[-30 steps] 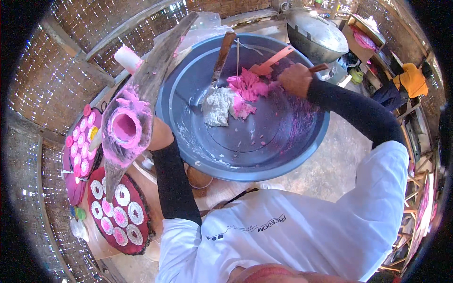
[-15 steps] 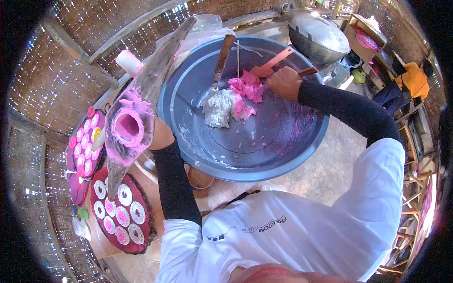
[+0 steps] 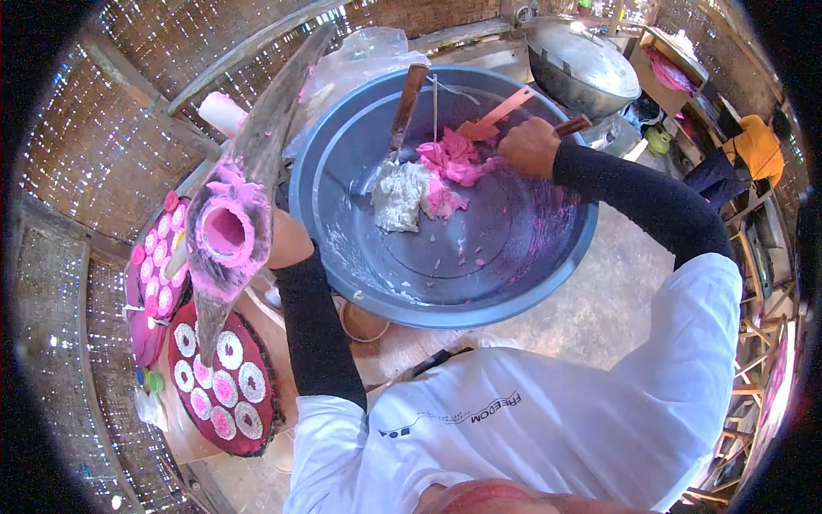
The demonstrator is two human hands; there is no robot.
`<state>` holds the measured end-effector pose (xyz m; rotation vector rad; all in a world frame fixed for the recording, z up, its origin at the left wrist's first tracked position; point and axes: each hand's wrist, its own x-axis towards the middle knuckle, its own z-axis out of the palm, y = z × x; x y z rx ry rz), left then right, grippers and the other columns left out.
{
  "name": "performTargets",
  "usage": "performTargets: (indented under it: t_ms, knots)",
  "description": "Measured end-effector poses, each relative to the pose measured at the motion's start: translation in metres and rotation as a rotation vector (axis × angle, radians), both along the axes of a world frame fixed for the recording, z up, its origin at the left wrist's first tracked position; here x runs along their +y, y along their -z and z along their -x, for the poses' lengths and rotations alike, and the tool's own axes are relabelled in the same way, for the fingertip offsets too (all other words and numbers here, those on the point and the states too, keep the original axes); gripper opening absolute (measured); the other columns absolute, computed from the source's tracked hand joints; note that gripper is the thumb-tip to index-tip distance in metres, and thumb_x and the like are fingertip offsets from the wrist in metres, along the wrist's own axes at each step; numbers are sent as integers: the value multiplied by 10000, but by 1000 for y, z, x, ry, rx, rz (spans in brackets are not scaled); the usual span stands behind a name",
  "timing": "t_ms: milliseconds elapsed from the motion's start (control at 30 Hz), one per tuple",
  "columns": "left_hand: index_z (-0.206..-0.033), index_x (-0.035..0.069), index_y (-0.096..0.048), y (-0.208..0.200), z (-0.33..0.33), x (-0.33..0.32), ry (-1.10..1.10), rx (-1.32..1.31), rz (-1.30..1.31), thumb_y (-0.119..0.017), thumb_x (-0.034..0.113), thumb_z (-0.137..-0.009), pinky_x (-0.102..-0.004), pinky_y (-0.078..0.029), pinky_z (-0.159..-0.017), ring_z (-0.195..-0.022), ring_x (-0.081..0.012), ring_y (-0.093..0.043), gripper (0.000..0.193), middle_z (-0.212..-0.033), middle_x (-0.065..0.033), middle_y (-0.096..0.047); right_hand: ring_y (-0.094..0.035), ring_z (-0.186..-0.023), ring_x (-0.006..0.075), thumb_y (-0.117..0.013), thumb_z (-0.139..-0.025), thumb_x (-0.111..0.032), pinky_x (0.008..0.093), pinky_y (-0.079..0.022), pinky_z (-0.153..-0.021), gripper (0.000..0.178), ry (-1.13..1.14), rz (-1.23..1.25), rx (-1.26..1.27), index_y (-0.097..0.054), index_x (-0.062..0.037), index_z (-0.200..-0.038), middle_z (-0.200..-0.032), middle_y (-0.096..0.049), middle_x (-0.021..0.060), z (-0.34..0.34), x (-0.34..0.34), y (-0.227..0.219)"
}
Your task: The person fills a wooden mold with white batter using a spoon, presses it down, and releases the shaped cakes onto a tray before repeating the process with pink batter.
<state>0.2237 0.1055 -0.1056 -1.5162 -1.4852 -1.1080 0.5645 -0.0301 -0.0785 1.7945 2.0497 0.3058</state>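
Observation:
In the big blue basin [image 3: 445, 319] lie a clump of pink dough [image 3: 458, 158] and a greyish-white clump [image 3: 399, 199]. My right hand [image 3: 528, 147] is closed around a wooden-handled tool [image 3: 573, 126]; its working end is hidden by the hand and dough. A strand of pink dough reaches toward this hand. My left hand [image 3: 293, 242] grips a long weathered wooden holder [image 3: 276, 128] at the basin's left. Its fingers are mostly behind the wood. A pink-smeared tube [image 3: 226, 231] opens through the holder's wide middle.
Another wooden-handled tool [image 3: 408, 101] and a pink flat strip [image 3: 505, 111] lean inside the basin. Left, a dark red round tray [image 3: 242, 338] carries several white and pink rings; a purple tray [image 3: 142, 336] lies beyond. A lidded metal pot [image 3: 586, 73] stands at the back right.
My right hand has shifted slightly right with the tool, and the pink dough now stretches toward it. The wooden holder has tilted a little left in my left hand.

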Motion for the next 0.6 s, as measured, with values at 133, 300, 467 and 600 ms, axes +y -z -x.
performTargets:
  t_ms: [133, 300, 467, 600]
  knots:
    - [-866, 48, -626, -39, -4, -22, 201, -450, -163, -589, 145, -749, -376, -423, -749, -841, -300, -565, 157, -929, -132, -615, -625, -629, 273, -470, -772, -160, 395, -498, -520, 226, -100, -256, 82, -588, -88, -950, -651, -610, 95, 2, 16, 5]
    - [-993, 2, -572, -60, 27, -25, -128, 151, -404, -585, 141, -777, -381, -402, -823, -913, -296, -535, 257, -1020, -148, -579, -611, -666, 277, -517, -706, -157, 385, -472, -556, 141, -239, -387, 205, -639, -122, -768, -656, -604, 113, -14, 24, 22]
    - [-1112, 71, -500, -80, 34, -32, 77, 143, -387, -526, 196, -821, -391, -400, -849, -967, -277, -502, 317, -1084, -100, -524, -599, -679, 286, -521, -724, -213, 404, -460, -567, 177, 28, -137, 191, -638, -130, -827, -676, -604, 89, -13, -27, -47]
    - [-1075, 60, -505, -100, 48, -52, 614, -83, -155, -550, 159, -792, -382, -423, -814, -925, -261, -521, 303, -1037, -96, -542, -587, -704, 304, -544, -732, -187, 399, -457, -615, 195, 11, -283, 312, -629, -115, -892, -749, -611, 114, 13, -57, -103]
